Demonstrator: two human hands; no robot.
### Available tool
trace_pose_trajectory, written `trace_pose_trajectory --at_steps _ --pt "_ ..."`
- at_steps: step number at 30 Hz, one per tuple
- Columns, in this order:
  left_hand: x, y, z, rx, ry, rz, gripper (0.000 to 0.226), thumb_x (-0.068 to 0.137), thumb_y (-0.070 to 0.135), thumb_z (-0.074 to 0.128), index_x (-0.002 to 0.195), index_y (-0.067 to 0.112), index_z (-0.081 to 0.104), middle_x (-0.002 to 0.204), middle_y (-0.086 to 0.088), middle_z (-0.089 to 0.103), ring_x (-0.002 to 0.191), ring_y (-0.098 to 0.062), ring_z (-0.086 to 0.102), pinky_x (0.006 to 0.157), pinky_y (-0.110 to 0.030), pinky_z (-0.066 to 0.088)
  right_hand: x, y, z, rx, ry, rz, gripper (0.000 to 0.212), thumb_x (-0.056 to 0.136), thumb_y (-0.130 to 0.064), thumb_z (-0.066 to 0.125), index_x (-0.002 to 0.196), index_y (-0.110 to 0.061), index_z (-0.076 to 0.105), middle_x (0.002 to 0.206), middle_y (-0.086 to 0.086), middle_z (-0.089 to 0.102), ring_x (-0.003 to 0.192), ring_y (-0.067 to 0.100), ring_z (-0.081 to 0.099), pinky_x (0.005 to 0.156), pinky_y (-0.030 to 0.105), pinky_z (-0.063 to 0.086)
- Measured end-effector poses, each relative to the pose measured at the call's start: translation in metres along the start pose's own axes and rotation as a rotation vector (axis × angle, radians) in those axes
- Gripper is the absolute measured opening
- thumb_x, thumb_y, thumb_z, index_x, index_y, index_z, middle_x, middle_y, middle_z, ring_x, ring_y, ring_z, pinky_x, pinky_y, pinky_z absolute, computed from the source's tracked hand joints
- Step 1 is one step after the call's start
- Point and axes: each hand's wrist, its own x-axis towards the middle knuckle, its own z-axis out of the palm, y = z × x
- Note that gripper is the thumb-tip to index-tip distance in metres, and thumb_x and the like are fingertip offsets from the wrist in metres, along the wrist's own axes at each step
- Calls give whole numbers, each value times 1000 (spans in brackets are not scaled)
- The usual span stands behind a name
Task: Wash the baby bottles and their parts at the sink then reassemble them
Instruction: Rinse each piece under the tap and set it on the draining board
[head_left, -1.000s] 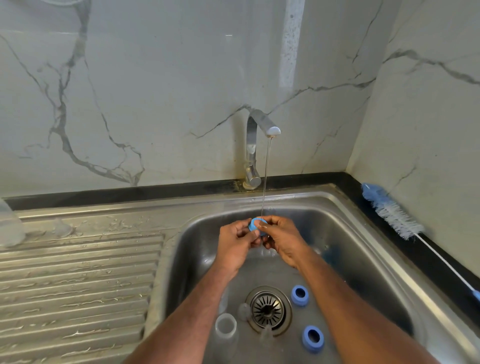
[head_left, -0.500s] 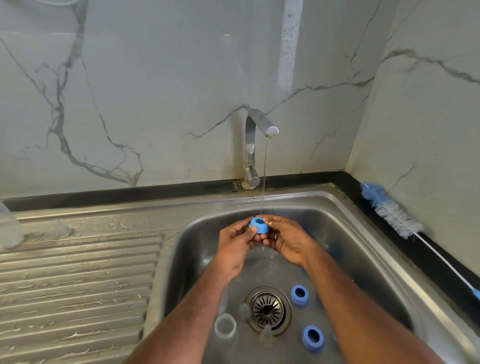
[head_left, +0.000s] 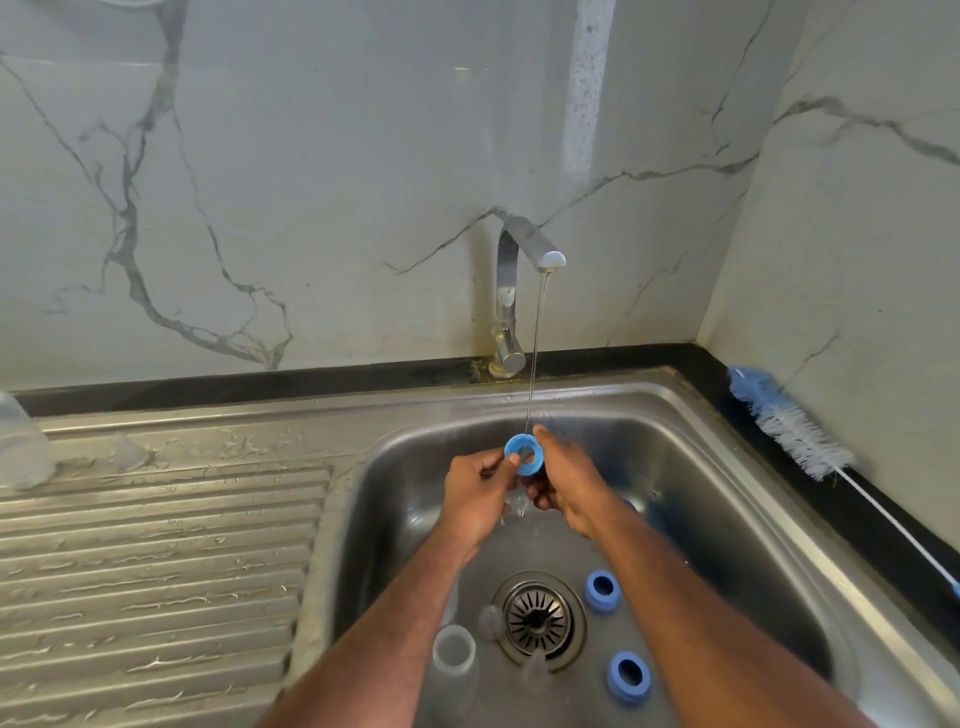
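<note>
Head view: rinse step in hand, both the left hand (head_left: 480, 488) and right hand (head_left: 563, 486) pinching a blue ring (head_left: 524, 456) under the tap's (head_left: 519, 291) thin stream, at 12 o'clock from the drain (head_left: 537, 618). Next move prob. calls for turning the ring w/ fingertips, then parking it on the drainboard (head_left: 156, 545) at 9 (more rings and a clear bottle (head_left: 454, 660) wait unwashed around the drain). Room is open above the basin; the sink wall (head_left: 717, 509) sits near at 3.

Grey-veined marble walls (head_left: 311, 182), black ledge (head_left: 234, 387)

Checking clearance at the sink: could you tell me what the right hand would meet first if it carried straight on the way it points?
Probably the sink's back wall; the right hand points away from the person, though depth is unclear.
</note>
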Motion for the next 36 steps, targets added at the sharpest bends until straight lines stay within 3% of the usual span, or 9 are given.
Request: trace_pose_trajectory --at_steps 4,8,10,14,17,19,23,28,36 --pt "-5 6 2 -53 -60 -27 19 101 17 58 102 12 76 86 -12 76 78 -22 71 61 -28 53 -2 0 -2 -105 61 2 59 105 -53 37 101 -4 68 57 3 54 42 9 45 39 21 35" --pt "-9 11 3 -69 -219 34 17 99 14 62 114 16 70 88 -13 72 74 -18 66 65 -29 54 0 6 -5 -207 111 -10 56 105 -55 34 99 -10 66 57 -1 49 42 7 40 38 19 34" --pt "-10 11 3 -90 -213 37 17 98 12 63 114 15 70 89 -15 72 74 -20 66 64 -30 54 1 8 -6 -249 105 -15 52 106 -52 36 95 -11 65 59 -1 50 43 7 40 39 19 35" --pt "-10 13 2 -222 -153 -35 18 99 13 62 115 11 69 103 -10 75 96 -23 73 74 -34 59 4 5 -9 -364 179 -117 41 101 -46 55 82 -13 68 68 3 63 55 13 55 52 27 48" --pt "-8 13 4 -397 -152 -93 22 101 11 57 119 5 67 111 -15 73 105 -30 71 87 -44 60 7 3 -12 -328 133 -193 19 100 -35 59 94 -20 69 88 2 71 79 19 67 62 29 56" --pt "-5 14 3 -568 -137 -140 24 103 10 52 121 1 65 114 -20 72 103 -34 71 89 -45 59 6 2 -13 -281 36 -246 11 100 -23 59 104 -23 69 96 1 72 84 19 69 64 28 57" --pt "-5 19 1 -626 -137 -191 31 108 16 41 120 -1 63 105 -20 72 88 -27 70 82 -38 61 3 -2 -12 -256 -56 -317 17 93 -10 67 106 -20 67 97 5 71 73 16 68 54 23 52" --pt "-6 22 3 -543 -158 -266 42 110 26 35 116 -4 64 90 -16 68 70 -17 62 66 -29 54 -2 -2 -11 -532 185 -479 11 87 -21 76 87 -19 65 77 -4 67 67 12 68 58 25 59" --pt "-6 24 2 -400 -140 -350 45 110 37 32 108 7 65 71 -4 61 57 -11 49 52 -24 39 2 2 -12 -605 176 -491 31 85 -37 79 76 -15 58 69 2 66 60 17 67 54 32 59"
